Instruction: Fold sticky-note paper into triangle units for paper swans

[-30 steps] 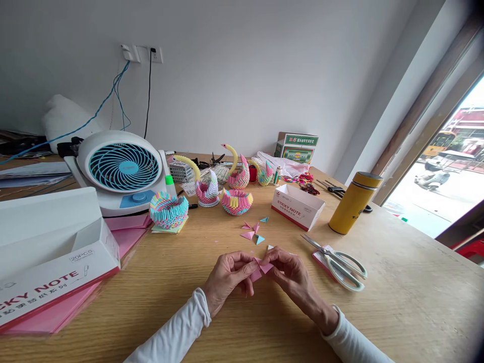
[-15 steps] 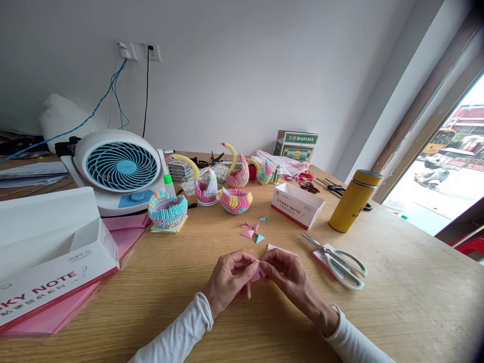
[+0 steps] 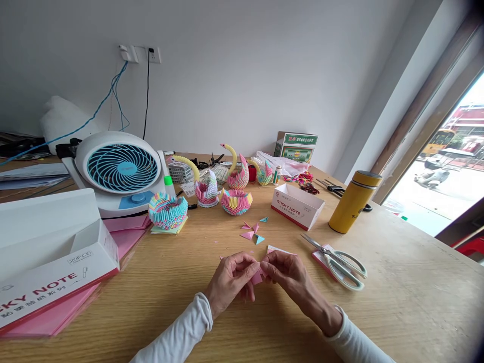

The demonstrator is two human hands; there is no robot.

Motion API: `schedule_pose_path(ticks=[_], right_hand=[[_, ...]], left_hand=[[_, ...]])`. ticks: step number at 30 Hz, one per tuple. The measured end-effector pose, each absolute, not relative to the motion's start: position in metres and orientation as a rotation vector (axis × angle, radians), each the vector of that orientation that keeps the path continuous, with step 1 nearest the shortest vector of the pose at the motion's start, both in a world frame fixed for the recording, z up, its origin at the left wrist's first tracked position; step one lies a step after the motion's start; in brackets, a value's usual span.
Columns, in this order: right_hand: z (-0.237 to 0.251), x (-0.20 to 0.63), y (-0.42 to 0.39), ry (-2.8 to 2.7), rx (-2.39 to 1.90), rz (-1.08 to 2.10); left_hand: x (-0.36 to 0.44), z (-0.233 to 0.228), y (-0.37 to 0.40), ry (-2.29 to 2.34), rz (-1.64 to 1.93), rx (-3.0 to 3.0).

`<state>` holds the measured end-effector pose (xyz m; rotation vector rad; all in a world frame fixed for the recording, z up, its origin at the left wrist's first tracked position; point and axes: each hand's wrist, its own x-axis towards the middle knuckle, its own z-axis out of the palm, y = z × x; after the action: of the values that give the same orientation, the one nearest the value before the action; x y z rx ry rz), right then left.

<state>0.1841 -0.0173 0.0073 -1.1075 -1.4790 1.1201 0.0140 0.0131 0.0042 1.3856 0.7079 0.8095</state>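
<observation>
Mid-fold, by the look of it: both hands meeting low over the tabletop (image 3: 397,282), left hand (image 3: 230,280) and right hand (image 3: 289,275) each pinching one end of a small pink paper piece (image 3: 257,276) between thumb and fingertips, each grip pressed together on the paper rather than spread. Paper mostly hidden, only a narrow pink wedge showing between the two grips, apparently creased into a pointed shape, not yet a finished triangle so far as can be judged. Just beyond the grips, a few finished folded triangles (image 3: 252,231) in pink and blue, lying loose and apart from one another, suggesting several units done and this one under way. Peeking out just behind the right grip, a pale pink sheet edge (image 3: 278,249), likely spare paper. Right of the right grip, near but not touching, scissors (image 3: 338,259) resting on a small pink pad. Farther beyond, well apart from the grips, an open sticky note box (image 3: 297,204), a yellow flask (image 3: 353,201), and a row of assembled paper swans and baskets (image 3: 223,194) built from many such triangles. Far left of the left grip, a large sticky note carton (image 3: 56,267) over pink sheets, and a desk fan (image 3: 121,169) behind.
</observation>
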Motion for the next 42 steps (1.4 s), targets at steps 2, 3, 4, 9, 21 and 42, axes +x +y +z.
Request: schedule_pose_path(ticks=[2, 3, 4, 9, 21, 42], right_hand=[[0.009, 0.185, -0.017, -1.441, -1.080, 1.169], [0.010, 0.185, -0.017, -1.419, -1.058, 1.193], [0.011, 0.185, -0.017, -1.400, -1.037, 1.213], [0.010, 0.185, -0.019, -1.346, -0.971, 1.274], [0.004, 0.177, -0.023, -1.016, -0.750, 1.616], [0.006, 0.159, -0.029, -1.275, -0.914, 1.330]], left_hand=[[0.014, 0.002, 0.015, 0.690, 0.788, 1.333], [0.014, 0.002, 0.016, 0.685, 0.782, 1.303], [0.014, 0.001, 0.017, 0.685, 0.778, 1.272], [0.012, 0.002, 0.019, 0.677, 0.794, 1.199], [0.011, 0.005, 0.015, 0.614, 0.789, 0.982], [0.013, 0.004, 0.015, 0.615, 0.950, 0.882]])
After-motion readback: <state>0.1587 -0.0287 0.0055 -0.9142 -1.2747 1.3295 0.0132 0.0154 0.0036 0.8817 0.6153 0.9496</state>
